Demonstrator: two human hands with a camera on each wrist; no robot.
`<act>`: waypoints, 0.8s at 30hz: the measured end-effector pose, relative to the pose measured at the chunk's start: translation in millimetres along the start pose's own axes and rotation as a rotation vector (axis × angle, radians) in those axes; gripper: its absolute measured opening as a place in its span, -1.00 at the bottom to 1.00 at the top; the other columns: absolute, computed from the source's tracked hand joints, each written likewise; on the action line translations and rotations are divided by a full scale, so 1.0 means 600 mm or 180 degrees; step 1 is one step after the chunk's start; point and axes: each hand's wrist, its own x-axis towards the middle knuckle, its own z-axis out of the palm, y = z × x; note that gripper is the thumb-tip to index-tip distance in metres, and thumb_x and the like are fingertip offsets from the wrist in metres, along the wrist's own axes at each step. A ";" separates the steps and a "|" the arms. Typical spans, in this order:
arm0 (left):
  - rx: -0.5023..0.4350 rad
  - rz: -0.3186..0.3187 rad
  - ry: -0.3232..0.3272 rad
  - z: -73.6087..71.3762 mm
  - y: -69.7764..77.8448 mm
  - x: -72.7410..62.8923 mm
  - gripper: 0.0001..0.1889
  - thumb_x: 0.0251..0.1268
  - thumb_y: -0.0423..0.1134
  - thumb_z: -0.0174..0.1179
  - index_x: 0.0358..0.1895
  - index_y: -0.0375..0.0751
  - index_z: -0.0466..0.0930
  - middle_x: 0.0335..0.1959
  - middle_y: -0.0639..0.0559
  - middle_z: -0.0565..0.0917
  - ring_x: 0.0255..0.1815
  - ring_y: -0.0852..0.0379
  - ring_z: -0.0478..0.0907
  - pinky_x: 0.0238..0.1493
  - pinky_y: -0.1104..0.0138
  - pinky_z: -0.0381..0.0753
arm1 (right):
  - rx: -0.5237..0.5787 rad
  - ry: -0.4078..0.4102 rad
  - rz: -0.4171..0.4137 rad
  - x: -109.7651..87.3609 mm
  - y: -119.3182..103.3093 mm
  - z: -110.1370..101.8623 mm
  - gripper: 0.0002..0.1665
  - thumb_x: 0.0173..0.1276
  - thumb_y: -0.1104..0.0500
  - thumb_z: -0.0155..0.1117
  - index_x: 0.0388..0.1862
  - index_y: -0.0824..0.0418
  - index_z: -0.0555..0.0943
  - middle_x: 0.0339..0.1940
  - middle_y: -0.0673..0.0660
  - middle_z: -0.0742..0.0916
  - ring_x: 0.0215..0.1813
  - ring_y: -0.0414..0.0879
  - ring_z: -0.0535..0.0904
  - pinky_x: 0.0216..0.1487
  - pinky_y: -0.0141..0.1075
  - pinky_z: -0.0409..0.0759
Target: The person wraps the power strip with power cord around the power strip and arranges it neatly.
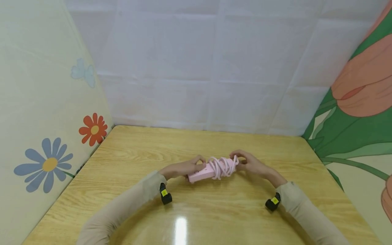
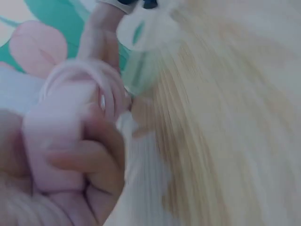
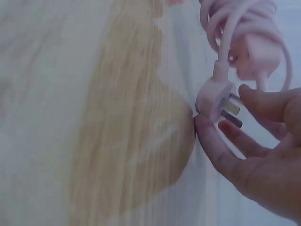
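Observation:
A pink power strip [image 1: 200, 174] is held over the middle of the table, its cord [image 1: 225, 167] wound round the right half in several loops. My left hand [image 1: 186, 168] grips the bare left end, and in the left wrist view its fingers [image 2: 80, 157] curl round the strip's end. At the other end is my right hand [image 1: 252, 164]. The right wrist view shows the plug [image 3: 214, 100] hanging from the cord with its metal prongs pointing toward the palm, pinched between thumb and fingers of the right hand [image 3: 263, 160].
The wooden table [image 1: 137, 146] reaches back to a white cloth wall [image 1: 171, 68]. A flower-printed panel [image 1: 36, 102] borders it on the left and a tulip-printed one [image 1: 361, 136] on the right. Each wrist wears a small black camera [image 1: 165, 194].

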 end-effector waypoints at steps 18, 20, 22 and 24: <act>-0.0608 0.0067 0.0416 -0.005 0.012 0.001 -0.40 0.10 -0.31 0.39 0.16 -0.22 0.26 -0.08 -0.16 0.47 -0.38 0.12 0.47 -0.51 0.38 0.47 | -0.0729 0.0530 -0.0102 0.009 -0.015 0.049 -0.51 0.43 0.36 0.23 0.30 0.32 0.39 -0.11 0.37 0.52 -0.52 -0.06 0.62 -0.56 -0.28 0.65; 0.0233 0.0394 0.0750 -0.002 0.016 -0.004 -0.49 0.07 -0.30 0.43 0.09 -0.27 0.42 -0.05 -0.14 0.53 -0.30 0.09 0.51 -0.39 0.34 0.54 | -0.0933 0.0523 -0.0160 0.009 -0.020 0.051 -0.50 0.40 0.34 0.27 0.28 0.31 0.39 -0.23 0.28 0.52 -0.56 -0.10 0.59 -0.59 -0.31 0.62; 0.1221 0.0771 0.1140 0.002 0.017 -0.006 -0.59 0.11 -0.23 0.45 -0.01 -0.29 0.56 -0.12 -0.13 0.63 -0.27 0.06 0.57 -0.31 0.28 0.60 | -0.1107 0.0490 -0.0213 0.009 -0.027 0.051 -0.46 0.38 0.31 0.31 0.28 0.31 0.38 -0.33 0.20 0.54 -0.59 -0.12 0.57 -0.61 -0.34 0.59; 0.2099 0.1123 0.1516 0.007 0.016 -0.008 -0.65 0.17 -0.18 0.43 -0.06 -0.31 0.63 -0.20 -0.11 0.70 -0.26 0.05 0.62 -0.25 0.25 0.63 | -0.1150 0.0446 -0.0205 0.010 -0.032 0.052 -0.44 0.38 0.29 0.33 0.29 0.31 0.36 -0.40 0.13 0.57 -0.60 -0.14 0.56 -0.62 -0.34 0.58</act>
